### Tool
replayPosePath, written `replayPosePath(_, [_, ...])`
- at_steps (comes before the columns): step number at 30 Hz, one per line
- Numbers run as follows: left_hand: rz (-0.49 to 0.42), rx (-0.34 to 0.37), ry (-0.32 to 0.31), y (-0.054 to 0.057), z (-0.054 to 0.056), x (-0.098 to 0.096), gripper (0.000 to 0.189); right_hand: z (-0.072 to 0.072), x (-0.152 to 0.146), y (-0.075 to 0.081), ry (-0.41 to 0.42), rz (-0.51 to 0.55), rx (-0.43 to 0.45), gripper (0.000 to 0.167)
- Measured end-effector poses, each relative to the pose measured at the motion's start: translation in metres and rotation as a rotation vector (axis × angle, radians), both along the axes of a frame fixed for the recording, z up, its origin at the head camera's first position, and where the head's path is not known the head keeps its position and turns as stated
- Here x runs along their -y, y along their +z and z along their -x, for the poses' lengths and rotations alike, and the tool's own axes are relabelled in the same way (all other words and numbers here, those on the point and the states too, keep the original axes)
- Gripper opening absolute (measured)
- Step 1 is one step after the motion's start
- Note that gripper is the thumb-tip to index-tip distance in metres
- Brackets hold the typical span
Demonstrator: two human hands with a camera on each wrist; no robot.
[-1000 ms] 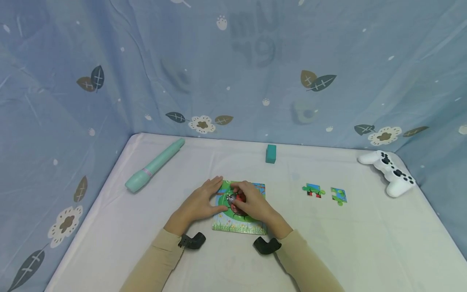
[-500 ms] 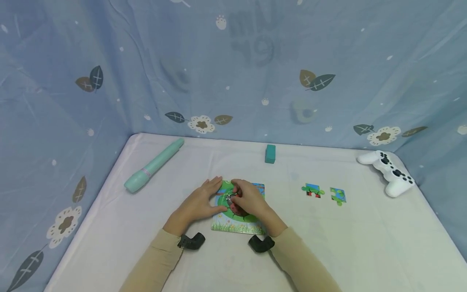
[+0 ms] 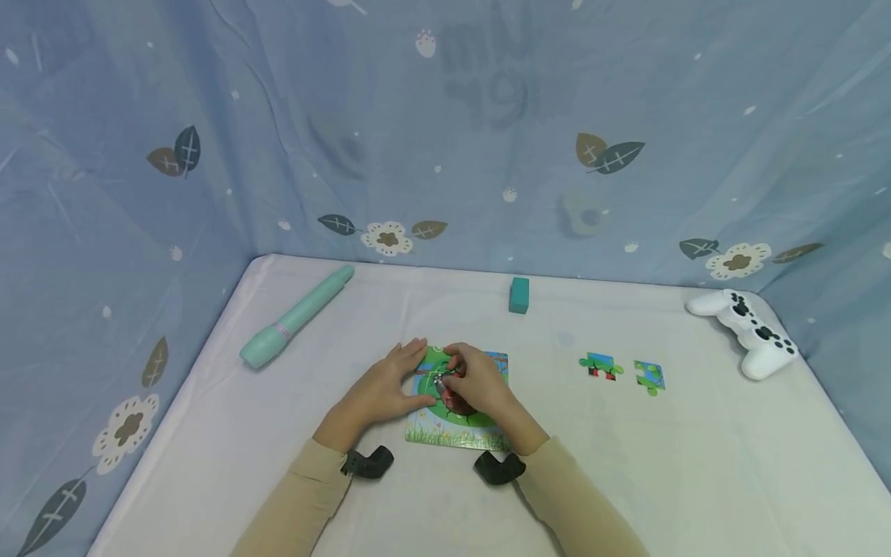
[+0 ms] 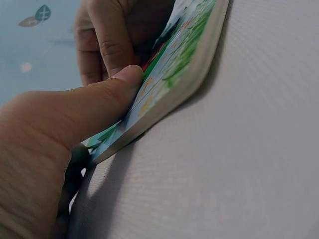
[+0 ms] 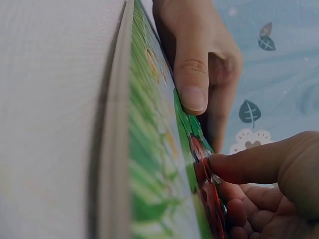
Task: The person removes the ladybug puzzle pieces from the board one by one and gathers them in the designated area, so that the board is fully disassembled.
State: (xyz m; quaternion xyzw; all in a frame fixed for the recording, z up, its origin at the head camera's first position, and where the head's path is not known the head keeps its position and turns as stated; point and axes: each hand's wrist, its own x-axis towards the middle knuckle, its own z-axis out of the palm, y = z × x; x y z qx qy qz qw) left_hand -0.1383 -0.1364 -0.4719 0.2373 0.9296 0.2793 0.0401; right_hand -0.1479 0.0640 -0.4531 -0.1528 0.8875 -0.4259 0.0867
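Observation:
A square ladybug jigsaw puzzle [image 3: 445,435] lies face up on the white-covered table. My left hand [image 3: 379,391] rests at its left side, fingers straight along the upper left edge. In the left wrist view the left thumb [image 4: 107,97] presses on the picture. Over the ladybug, my right hand [image 3: 483,387] has its fingers curled, and thumb and fingers appear to pinch a puzzle piece [image 5: 203,172] there. That piece's outline is mostly hidden by the hand. Two loose puzzle pieces, one with red and black [image 3: 601,365] and one green and blue [image 3: 650,376], lie to the right.
A mint-green club-shaped object [image 3: 295,317] lies at the back left. A small teal block [image 3: 519,295] stands near the back edge. At the far right is a white game controller [image 3: 748,333]. Blue patterned cloth [image 3: 473,139] hangs behind the table.
My right wrist has swung slightly left, while the fingers stay over the ladybug. The left hand and the two loose pieces stay in place.

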Motion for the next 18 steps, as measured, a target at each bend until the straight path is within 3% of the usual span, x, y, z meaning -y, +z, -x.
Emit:
replayPosePath(7, [0.009, -0.014, -0.012, 0.003, 0.001, 0.0, 0.092, 0.0, -0.003, 0.001, 0.002, 0.019, -0.031, 0.04])
replayPosePath(18, [0.013, -0.005, -0.006, 0.001, 0.001, 0.001, 0.092, 0.001, -0.011, 0.001, 0.078, 0.054, -0.057, 0.04])
